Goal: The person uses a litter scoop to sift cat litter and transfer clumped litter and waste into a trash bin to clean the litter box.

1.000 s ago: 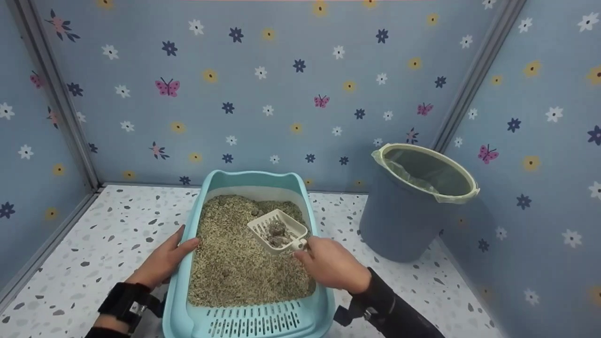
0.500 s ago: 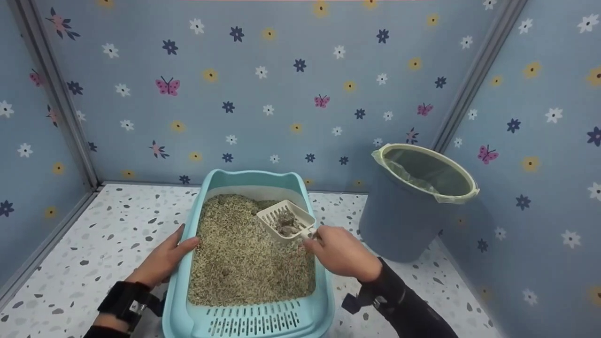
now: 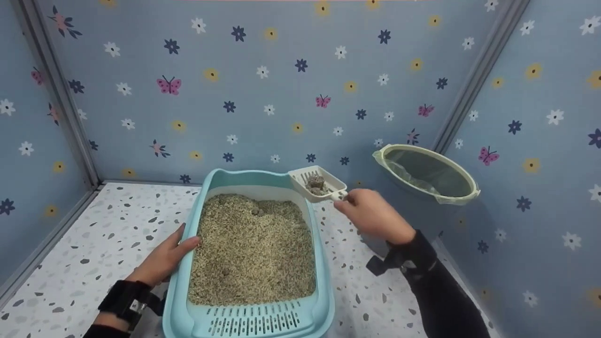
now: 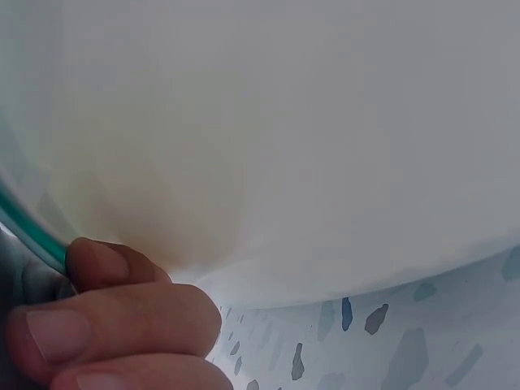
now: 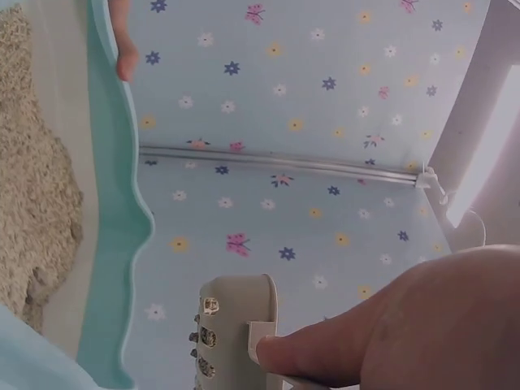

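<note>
My left hand [image 3: 162,258] grips the left rim of a light blue litter box [image 3: 182,277], its thumb over the edge. In the left wrist view, fingers [image 4: 122,321] curl against the box's pale outer side. Grey-brown cat litter [image 3: 253,253] fills the box. My right hand [image 3: 375,216] holds a cream slotted litter scoop [image 3: 333,182] by its short handle, level above the box's far right corner. Clumps [image 3: 316,182] of litter lie in it. From the right wrist, the scoop [image 5: 236,325] shows litter poking through its slots, with my thumb [image 5: 313,353] pressed on the handle.
A bin [image 3: 458,199] with a pale liner folded over its rim stands at the back right, beyond my right hand. Flower-patterned walls [image 3: 263,84] enclose the speckled white floor [image 3: 117,225] on three sides. One small clump [image 3: 256,211] shows on the litter's far part.
My right hand has lifted the loaded scoop from over the litter, up and right past the box's right rim. The left hand keeps its place on the litter box.
</note>
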{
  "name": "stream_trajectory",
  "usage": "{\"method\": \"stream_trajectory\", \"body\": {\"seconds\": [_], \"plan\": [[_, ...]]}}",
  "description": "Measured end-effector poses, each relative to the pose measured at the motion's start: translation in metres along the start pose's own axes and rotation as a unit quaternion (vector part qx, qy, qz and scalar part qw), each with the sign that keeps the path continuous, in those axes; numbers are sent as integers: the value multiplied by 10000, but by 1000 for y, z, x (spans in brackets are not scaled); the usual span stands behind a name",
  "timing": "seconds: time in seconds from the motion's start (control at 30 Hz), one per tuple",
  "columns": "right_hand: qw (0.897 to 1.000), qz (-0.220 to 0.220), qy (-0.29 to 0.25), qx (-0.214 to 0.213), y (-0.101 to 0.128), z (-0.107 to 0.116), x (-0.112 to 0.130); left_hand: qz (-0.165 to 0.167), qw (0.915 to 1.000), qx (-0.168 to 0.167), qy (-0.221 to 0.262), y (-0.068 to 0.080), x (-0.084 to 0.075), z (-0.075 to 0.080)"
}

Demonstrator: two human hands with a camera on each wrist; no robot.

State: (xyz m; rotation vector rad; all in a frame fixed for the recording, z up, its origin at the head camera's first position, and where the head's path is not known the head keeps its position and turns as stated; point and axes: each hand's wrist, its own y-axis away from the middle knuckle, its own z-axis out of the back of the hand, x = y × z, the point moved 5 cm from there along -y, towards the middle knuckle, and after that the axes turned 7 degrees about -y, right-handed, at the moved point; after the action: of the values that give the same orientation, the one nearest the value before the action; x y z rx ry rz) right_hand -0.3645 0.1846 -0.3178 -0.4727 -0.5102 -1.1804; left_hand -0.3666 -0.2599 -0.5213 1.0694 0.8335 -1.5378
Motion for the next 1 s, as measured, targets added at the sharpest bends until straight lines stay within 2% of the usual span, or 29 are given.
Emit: {"method": "stream_trajectory", "body": {"seconds": [0.2, 0.33, 0.6, 0.8, 1.0], "plan": [[9992, -71, 271, -267, -8, 47, -9, 75, 9999, -53, -82, 0, -1, 0], [9982, -327, 354, -369, -10, 73, -21, 55, 9998, -69, -185, 0, -1, 1], [9943, -907, -155, -544, -15, 123, -62, 94, 9998, -127, -149, 2, -3, 2], [9884, -1269, -16, -829, -14, 150, -93, 14, 9998, -119, -151, 2, -2, -1], [9845, -1407, 146, -1039, -15, 160, -117, 60, 10000, -26, 69, 3, -1, -1]]}}
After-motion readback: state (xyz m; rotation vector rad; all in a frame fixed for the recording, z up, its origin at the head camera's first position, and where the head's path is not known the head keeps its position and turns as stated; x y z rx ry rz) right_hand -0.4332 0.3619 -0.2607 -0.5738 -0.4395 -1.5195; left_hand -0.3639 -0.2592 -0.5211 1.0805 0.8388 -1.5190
